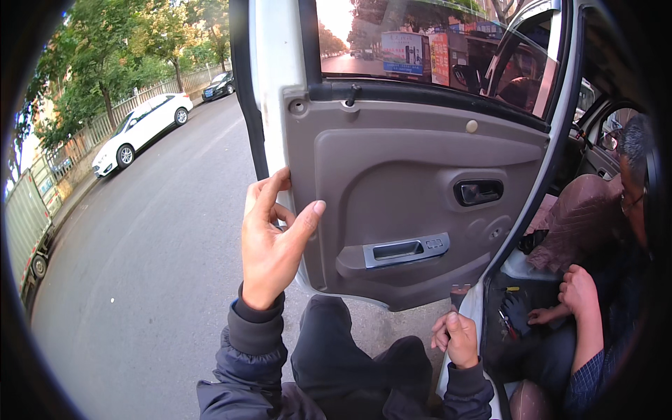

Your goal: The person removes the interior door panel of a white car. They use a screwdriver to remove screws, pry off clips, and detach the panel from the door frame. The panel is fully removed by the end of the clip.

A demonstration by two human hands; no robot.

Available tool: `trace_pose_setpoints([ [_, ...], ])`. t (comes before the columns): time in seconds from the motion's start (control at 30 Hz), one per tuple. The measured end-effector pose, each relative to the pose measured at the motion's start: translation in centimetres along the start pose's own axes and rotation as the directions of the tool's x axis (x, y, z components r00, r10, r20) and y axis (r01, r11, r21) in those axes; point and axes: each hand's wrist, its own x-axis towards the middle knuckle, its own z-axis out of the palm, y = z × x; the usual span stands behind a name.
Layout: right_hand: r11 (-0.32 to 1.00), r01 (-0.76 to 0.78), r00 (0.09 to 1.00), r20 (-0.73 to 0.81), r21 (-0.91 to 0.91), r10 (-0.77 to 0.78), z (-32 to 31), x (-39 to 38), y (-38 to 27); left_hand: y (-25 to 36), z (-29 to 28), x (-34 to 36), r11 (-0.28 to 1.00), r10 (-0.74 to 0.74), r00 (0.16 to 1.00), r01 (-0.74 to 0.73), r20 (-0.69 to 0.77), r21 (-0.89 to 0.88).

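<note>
White car (150, 126) across the grey road (168, 224). Left hand (269, 245) at the edge of the open vehicle door (413, 199), thumb and fingers spread, contact hard to tell. Door reaching rightward from there. Below it, right hand (458, 339) with fingers curled; cannot tell whether pinching anything. Farther right, another person's raised hand (579, 290).

Outdoor roadside (73, 206), asphalt (161, 224), trees (98, 66), parked white car (143, 127), apparently a fence (143, 94)

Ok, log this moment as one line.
left grip: open, at edge of door | right grip: loosely curled, near door's bottom | door: open | other person: at right
</note>
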Motion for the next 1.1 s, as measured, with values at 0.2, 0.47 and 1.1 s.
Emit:
trace_pose_setpoints([
  [0.2,1.000,-0.006,1.000,0.024,-0.011,0.007,0.0,0.5,0.3,0.1,-0.1,0.8,0.929,-0.236,0.971,0.218,-0.024,-0.299],
  [0.47,1.000,0.000,0.999,0.051,-0.017,0.001,1.5,2.2,-1.8,0.4,-0.5,0.6,0.943,-0.239,0.970,0.218,-0.056,-0.251],
  [1.1,0.375,0.428,0.686,0.026,-0.822,-0.727,-2.3,11.0,-23.6,-2.8,0.8,-2.8,0.947,-0.317,0.948,0.314,-0.037,-0.065],
])
